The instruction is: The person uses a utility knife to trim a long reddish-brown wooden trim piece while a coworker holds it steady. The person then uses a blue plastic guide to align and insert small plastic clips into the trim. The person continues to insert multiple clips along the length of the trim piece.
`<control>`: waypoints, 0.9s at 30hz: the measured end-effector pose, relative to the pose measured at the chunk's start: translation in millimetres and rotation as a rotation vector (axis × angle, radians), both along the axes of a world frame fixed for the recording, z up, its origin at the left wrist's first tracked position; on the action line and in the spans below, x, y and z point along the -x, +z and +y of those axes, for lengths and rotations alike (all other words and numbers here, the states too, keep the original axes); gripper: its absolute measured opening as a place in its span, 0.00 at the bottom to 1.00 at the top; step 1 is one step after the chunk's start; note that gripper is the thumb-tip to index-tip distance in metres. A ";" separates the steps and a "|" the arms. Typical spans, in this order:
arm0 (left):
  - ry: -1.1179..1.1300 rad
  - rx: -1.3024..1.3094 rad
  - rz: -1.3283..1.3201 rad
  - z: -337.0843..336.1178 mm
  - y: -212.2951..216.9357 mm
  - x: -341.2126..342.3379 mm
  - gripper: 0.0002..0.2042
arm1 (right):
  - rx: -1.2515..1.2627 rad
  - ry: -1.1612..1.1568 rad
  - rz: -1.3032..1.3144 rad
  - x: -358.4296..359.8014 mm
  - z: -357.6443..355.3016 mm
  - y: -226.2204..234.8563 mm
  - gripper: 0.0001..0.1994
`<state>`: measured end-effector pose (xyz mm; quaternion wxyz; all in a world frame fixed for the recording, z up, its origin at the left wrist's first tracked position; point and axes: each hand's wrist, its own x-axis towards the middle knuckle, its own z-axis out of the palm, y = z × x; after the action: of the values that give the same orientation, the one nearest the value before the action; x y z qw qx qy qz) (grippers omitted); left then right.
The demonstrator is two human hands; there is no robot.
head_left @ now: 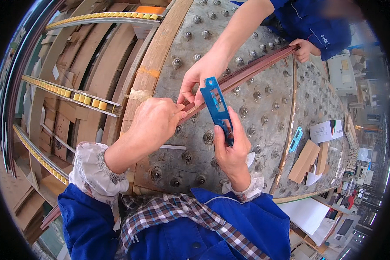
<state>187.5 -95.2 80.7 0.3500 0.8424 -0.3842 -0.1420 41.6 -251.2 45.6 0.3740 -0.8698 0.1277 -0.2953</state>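
Near the worktop's (pixel 264 108) front edge, the right hand (pixel 232 149) grips a blue gauge (pixel 217 109) upright; the left hand (pixel 154 121) pinches the brown strip's (pixel 251 71) end just beside it. A co-worker's hand (pixel 201 73) touches the strip.

— What's the desk (pixel 264 82) like?
— Grey metal, studded with ball rollers, edged in wood.
— And left of the fingers?
— Stacked curved wooden boards (pixel 95 65) and roller rails (pixel 69 91) with yellow wheels.
— To the right?
— Cardboard pieces (pixel 305 160), papers (pixel 305 212), grey machines (pixel 342 73) in daylight.
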 end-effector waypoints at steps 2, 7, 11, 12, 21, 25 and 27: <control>0.026 0.014 -0.043 -0.4 -5.2 3.2 0.09 | -0.099 -0.031 0.085 4.0 1.6 3.3 0.24; 0.053 -0.022 -0.084 -1.8 -5.0 7.2 0.09 | 0.102 0.023 -0.090 -2.5 -0.5 -1.6 0.24; 0.028 -0.046 0.140 -0.3 2.7 -3.8 0.10 | 0.056 0.023 -0.095 -1.5 1.2 -0.5 0.24; 0.013 -0.059 0.241 0.1 4.2 -9.4 0.11 | -0.010 0.010 -0.059 0.8 1.9 -1.2 0.24; -0.019 -0.060 0.342 3.5 -3.3 -16.8 0.13 | 0.021 0.001 -0.043 -2.1 2.9 4.5 0.24; 0.020 -0.073 0.336 3.3 -3.1 -13.9 0.13 | 0.132 0.015 -0.067 -12.2 2.6 9.3 0.24; 0.015 -0.056 0.307 3.5 -4.4 -13.3 0.13 | 0.227 0.031 -0.098 -15.6 1.7 11.5 0.25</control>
<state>200.8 -91.7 76.3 0.3820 0.8231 -0.3160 -0.2771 57.2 -249.5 57.1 0.2836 -0.8929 0.0613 -0.3442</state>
